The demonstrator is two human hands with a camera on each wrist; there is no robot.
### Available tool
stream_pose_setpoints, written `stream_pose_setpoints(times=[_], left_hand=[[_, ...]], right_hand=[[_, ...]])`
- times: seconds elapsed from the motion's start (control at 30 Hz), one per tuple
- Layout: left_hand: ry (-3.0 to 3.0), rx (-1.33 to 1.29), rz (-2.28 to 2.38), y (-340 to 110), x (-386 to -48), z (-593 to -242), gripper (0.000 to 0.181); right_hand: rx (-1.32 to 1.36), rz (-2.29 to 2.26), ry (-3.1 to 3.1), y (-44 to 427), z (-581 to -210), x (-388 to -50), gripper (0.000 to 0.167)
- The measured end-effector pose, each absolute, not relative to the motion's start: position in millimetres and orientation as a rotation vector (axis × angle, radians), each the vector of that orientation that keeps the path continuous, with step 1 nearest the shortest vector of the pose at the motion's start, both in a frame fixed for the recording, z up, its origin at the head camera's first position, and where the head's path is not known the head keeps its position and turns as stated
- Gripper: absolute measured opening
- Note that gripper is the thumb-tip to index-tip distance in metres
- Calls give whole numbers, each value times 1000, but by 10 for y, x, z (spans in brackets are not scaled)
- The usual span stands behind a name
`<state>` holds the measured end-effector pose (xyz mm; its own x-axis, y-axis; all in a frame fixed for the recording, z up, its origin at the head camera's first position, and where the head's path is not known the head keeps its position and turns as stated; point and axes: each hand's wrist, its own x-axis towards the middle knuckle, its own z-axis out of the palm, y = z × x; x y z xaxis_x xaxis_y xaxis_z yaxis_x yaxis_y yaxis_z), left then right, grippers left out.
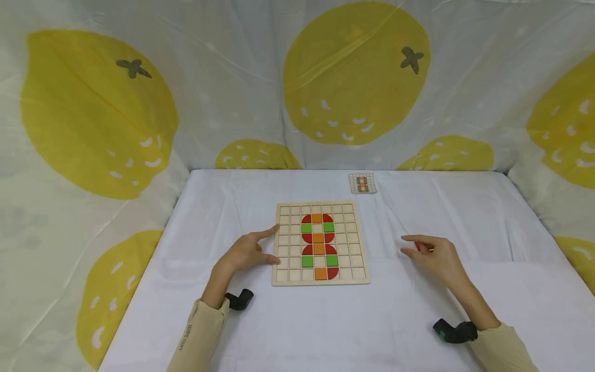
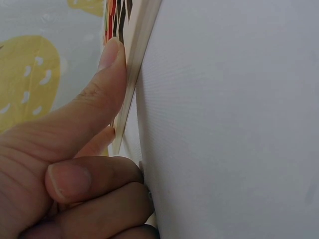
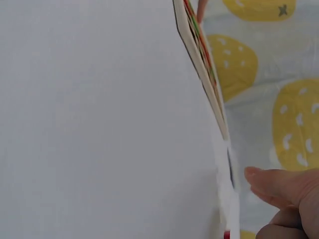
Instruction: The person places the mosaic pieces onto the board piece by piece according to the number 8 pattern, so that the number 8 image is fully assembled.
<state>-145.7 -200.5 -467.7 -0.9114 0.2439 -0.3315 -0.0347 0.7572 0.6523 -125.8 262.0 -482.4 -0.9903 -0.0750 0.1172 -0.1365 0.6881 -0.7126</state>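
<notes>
A square wooden grid board (image 1: 349, 238) lies on the white table, bearing red quarter-rounds, orange squares and green squares in a figure-eight pattern. My left hand (image 1: 245, 252) touches the board's left side with extended forefinger and thumb; its other fingers are curled. In the left wrist view, the thumb (image 2: 102, 94) rests against the board's edge. Well right of the board hovers my right hand (image 1: 434, 257), forefinger and thumb apart with nothing between their tips. A small red piece (image 1: 418, 246) shows past its fingers, apparently on the table; the hand hides part of it.
Behind the board, toward the right, lies a small card (image 1: 362, 183) printed with a similar figure-eight on a grid. Lemon-print cloth (image 1: 232, 103) hangs around the table's back and sides. Each wrist carries a black camera mount (image 1: 455, 331).
</notes>
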Motion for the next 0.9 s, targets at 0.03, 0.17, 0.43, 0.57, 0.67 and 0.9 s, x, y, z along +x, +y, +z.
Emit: stream_pose_setpoints(times=[0.03,0.17,0.43,0.57,0.67,0.9], left_hand=[[2556,158,960,-2002,-1459,-4681,98],[2554,149,958,-1987,-1462,-4678,98],[2546,114,937,-1993,-1455,-4669,99],[2548,115,940,-2006,-1449,-4668,98],[2551,126,943,-2010,-1453,-4668,98],[2551,131,945,-1998,-1455,-4663,99]], right_hand=[[160,1185,-2815,2709,-4833,-1251,29],[110,1147,-2860,3008,-4876,-1241,32],[194,1279,-2890,3198,-4959,-1288,41],[191,1338,-2908,3177,-4954,-1315,41],[164,1355,-2925,3162,-4945,-1337,38],[53,1267,-2954,3134,-4932,-1366,31]])
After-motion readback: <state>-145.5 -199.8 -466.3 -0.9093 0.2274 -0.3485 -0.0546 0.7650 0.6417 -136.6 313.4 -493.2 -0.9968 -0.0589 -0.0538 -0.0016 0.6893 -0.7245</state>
